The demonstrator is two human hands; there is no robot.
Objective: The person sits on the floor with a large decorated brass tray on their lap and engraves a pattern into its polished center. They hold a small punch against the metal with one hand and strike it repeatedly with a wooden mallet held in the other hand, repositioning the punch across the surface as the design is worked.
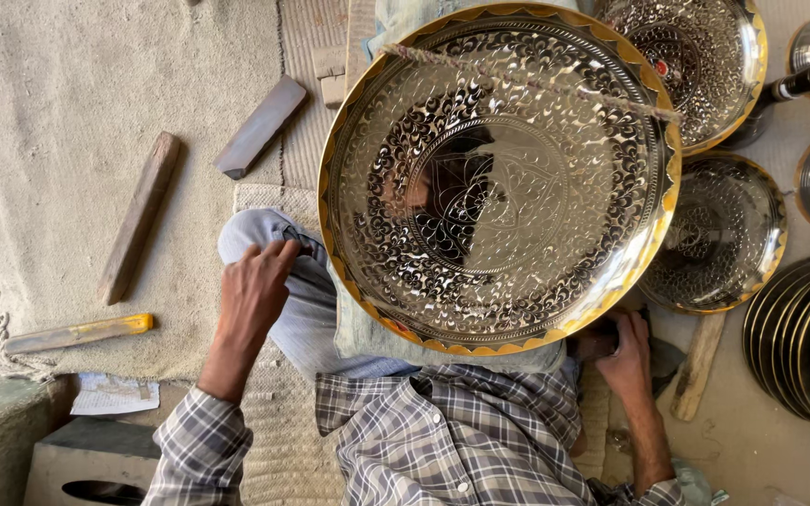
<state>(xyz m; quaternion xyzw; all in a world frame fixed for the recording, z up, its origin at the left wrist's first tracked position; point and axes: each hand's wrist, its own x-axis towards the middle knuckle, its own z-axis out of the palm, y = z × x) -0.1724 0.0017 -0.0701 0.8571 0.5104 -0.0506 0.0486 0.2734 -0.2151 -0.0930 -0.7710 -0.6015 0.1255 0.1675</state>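
Note:
A large round metal plate [499, 178] with fine engraved floral patterns and a golden scalloped rim leans on my lap, covering my right leg. A twisted cord [527, 82] runs across its upper part. My left hand [253, 292] rests on my bent left knee in light jeans [292, 309], fingers curled, holding nothing. My right hand [626, 354] is low at the plate's bottom right edge, beside something dark; the rim hides part of it. I wear a grey checked shirt [442, 431].
Two smaller engraved plates [705, 47] [719, 234] lie right of the big one, and a stack of dark-rimmed plates [803, 337] stands at the right edge. Wooden sticks [138, 220], a grey bar [260, 126] and a yellow-tipped tool [77, 333] lie on the cloth at left. A grey box [86, 464] sits bottom left.

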